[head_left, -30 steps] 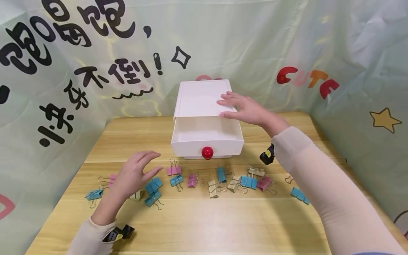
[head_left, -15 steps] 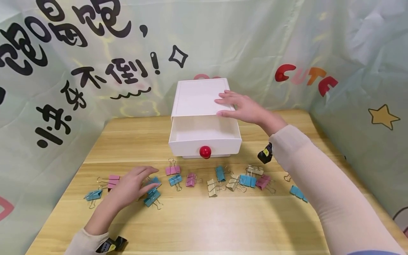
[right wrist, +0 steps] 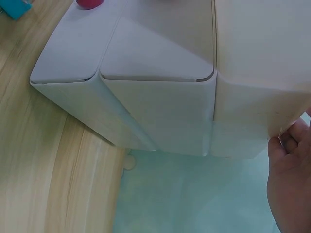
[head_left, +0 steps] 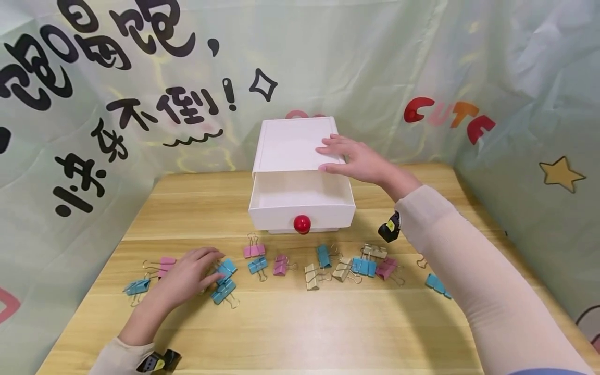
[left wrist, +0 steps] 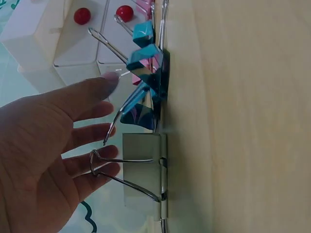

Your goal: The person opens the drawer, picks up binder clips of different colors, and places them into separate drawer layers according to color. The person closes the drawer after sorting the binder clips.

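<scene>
My left hand (head_left: pixel 187 276) reaches low over the left group of binder clips, fingers loosely spread. In the left wrist view, its thumb is beside the wire handle of a blue binder clip (left wrist: pixel 146 56), and its fingers lie behind the handles of a cream binder clip (left wrist: pixel 141 179). Another blue binder clip (head_left: pixel 223 291) lies close by. My right hand (head_left: pixel 360 160) rests on the upper right edge of a white drawer box (head_left: pixel 295 143), fingers extended. The box's upper drawer (head_left: pixel 276 217), with a red knob (head_left: pixel 302 224), stands pulled out; its visible inside is bare.
Several pink, blue and cream binder clips, such as a pink one (head_left: pixel 254 250) and a cream one (head_left: pixel 311 277), lie in a row before the box on the wooden table (head_left: pixel 300 328). A blue clip (head_left: pixel 438 286) lies beside the right forearm. A printed cloth (head_left: pixel 365 62) hangs behind.
My left hand has moved down and slightly left onto the left clips, its fingers bending a little more. The right hand stays on the box; the drawer has not moved.
</scene>
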A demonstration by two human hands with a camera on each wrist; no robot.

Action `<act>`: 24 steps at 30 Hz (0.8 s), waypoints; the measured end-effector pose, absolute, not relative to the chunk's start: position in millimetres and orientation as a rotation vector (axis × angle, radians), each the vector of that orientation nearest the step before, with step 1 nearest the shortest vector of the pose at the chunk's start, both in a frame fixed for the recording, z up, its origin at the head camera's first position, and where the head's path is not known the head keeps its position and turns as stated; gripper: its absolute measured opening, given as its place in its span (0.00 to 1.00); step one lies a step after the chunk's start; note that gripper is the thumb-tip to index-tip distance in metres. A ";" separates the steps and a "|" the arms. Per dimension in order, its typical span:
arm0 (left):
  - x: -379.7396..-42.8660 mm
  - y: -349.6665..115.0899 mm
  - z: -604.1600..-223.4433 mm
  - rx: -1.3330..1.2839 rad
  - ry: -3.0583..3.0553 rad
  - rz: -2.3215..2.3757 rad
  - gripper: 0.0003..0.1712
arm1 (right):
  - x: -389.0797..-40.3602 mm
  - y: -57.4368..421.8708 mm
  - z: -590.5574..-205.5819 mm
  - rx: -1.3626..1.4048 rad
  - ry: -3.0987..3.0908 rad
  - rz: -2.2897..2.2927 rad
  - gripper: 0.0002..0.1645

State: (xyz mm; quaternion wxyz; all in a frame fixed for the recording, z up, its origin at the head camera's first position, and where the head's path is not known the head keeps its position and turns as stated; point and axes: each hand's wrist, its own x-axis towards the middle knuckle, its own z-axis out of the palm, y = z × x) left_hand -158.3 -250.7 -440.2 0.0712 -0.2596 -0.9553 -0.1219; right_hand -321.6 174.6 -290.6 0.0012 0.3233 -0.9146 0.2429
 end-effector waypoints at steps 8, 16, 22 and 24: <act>-163.7 -252.9 -444.9 -0.783 -2.973 -0.316 0.30 | -320.7 174.9 -291.4 1.013 -2.869 0.757 0.39; -168.1 -251.9 -438.8 -0.828 -2.960 -0.358 0.19 | -321.2 175.7 -291.0 1.006 -2.864 0.768 0.39; -168.5 -252.3 -435.4 -0.875 -2.925 -0.339 0.14 | -320.4 175.4 -292.2 0.987 -2.886 0.789 0.40; -169.5 -251.9 -434.9 -0.891 -2.902 -0.335 0.13 | -320.5 175.6 -292.3 0.984 -2.883 0.802 0.40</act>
